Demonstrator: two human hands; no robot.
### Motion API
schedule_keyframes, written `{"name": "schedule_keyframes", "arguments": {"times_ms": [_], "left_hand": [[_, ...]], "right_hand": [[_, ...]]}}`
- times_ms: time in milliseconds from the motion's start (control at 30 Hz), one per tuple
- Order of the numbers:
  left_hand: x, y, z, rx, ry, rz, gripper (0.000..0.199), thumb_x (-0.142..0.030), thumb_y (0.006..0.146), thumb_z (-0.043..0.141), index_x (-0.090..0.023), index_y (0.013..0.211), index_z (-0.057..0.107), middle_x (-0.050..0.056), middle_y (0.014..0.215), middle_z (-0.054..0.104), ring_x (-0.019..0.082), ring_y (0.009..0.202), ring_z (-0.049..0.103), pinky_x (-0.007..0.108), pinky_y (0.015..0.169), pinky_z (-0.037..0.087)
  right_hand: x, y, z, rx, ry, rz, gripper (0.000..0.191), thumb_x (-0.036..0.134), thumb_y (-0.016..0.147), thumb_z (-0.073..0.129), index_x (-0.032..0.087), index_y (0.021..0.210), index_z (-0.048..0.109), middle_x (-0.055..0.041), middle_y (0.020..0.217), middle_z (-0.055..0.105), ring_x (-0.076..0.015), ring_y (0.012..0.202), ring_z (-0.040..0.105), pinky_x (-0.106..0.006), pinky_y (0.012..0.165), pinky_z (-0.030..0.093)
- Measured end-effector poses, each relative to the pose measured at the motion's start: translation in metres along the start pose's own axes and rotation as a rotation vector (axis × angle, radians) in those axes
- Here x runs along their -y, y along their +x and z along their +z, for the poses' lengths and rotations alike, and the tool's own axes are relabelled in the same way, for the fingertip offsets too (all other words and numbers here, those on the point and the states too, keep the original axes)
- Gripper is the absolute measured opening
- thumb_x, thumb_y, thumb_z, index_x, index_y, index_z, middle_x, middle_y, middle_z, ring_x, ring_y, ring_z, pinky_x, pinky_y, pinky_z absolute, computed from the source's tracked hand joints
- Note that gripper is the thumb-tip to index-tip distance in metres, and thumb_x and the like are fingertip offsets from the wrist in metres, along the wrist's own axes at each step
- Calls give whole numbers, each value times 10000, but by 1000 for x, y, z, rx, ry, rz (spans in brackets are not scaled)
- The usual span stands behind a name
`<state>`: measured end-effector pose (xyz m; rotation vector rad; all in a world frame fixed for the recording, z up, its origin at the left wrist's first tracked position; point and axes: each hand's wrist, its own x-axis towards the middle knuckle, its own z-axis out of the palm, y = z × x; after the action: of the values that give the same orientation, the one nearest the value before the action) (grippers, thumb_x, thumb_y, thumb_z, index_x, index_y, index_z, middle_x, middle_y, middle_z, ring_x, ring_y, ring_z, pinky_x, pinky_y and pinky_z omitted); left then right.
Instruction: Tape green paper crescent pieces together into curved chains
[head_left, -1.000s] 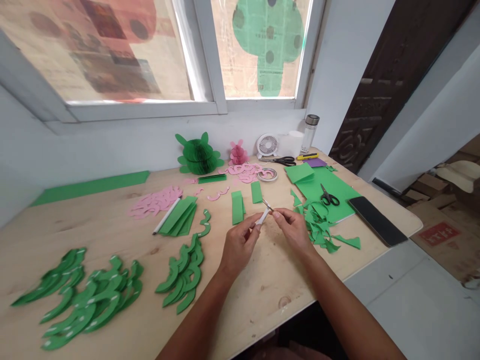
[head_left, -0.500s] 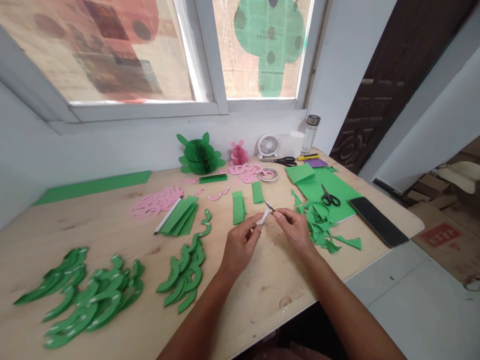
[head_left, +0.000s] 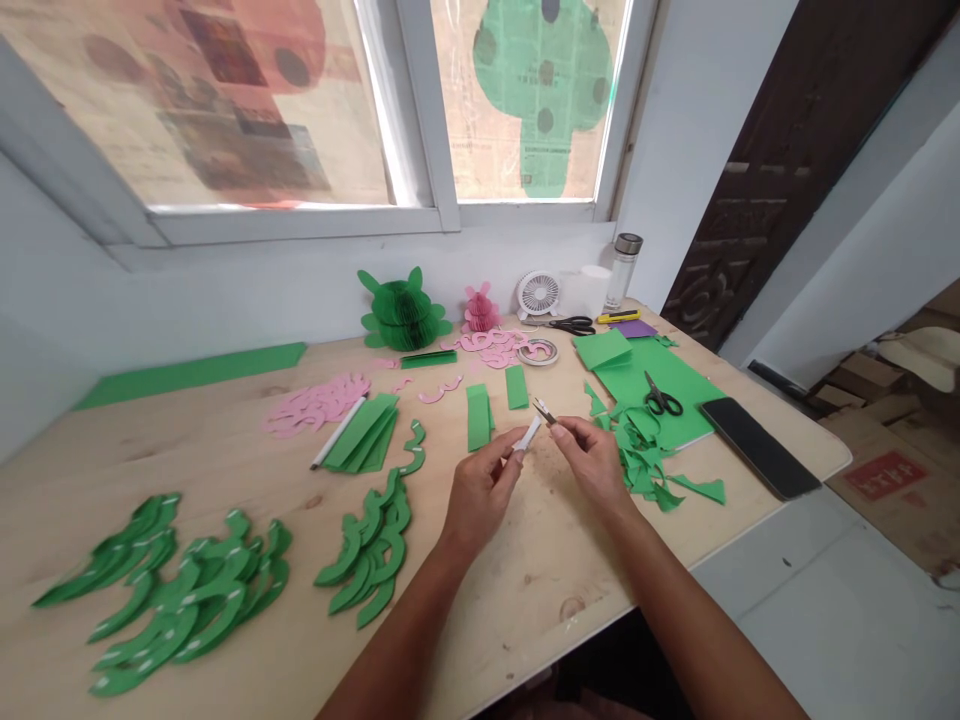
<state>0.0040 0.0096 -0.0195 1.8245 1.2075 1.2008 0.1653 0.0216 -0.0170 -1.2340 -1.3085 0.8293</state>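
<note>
My left hand (head_left: 484,488) pinches a narrow white strip (head_left: 529,434) that looks like paper or tape. In my right hand (head_left: 592,462) is a pair of slim dark tweezers (head_left: 547,412), its tips just above the strip's far end and apart from it. A tiny white bit shows at those tips. Beyond the hands lie two small folded green papers (head_left: 478,418). To the left, green scalloped paper pieces (head_left: 369,550) with white patches are heaped on the wooden table (head_left: 480,640). Green paper scraps (head_left: 643,455) lie right of my right hand.
Black-handled scissors (head_left: 663,396) rest on green sheets (head_left: 675,370), near a phone (head_left: 759,446) at the right edge. Behind stand a green honeycomb paper figure (head_left: 405,312), a small pink one (head_left: 480,309), a fan (head_left: 538,294) and a glass bottle (head_left: 622,272). A tape roll (head_left: 551,354) lies before the fan.
The tweezers' tips have moved slightly away from the white strip, and a small white bit now shows at them. My left hand keeps its hold. The whole view has shifted slightly.
</note>
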Motion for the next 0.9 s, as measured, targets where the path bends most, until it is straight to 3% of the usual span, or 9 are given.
{"name": "schedule_keyframes", "arguments": {"times_ms": [167, 900], "left_hand": [[4, -1, -2, -50, -46, -22, 372, -326, 849, 509, -188, 1184, 597, 4, 737, 628, 108, 614, 520, 210, 591, 433], [7, 0, -4, -61, -70, -49, 382, -346, 842, 525, -183, 1179, 600, -3, 723, 613, 108, 612, 533, 215, 601, 439]], "right_hand": [[-1, -1, 1, 28, -1, -1, 336, 446, 757, 594, 135, 831, 698, -32, 693, 609, -144, 638, 505, -248, 579, 401], [-2, -1, 1, 68, -37, -18, 335, 442, 761, 585, 135, 805, 712, -55, 747, 664, -169, 685, 559, -256, 604, 434]]}}
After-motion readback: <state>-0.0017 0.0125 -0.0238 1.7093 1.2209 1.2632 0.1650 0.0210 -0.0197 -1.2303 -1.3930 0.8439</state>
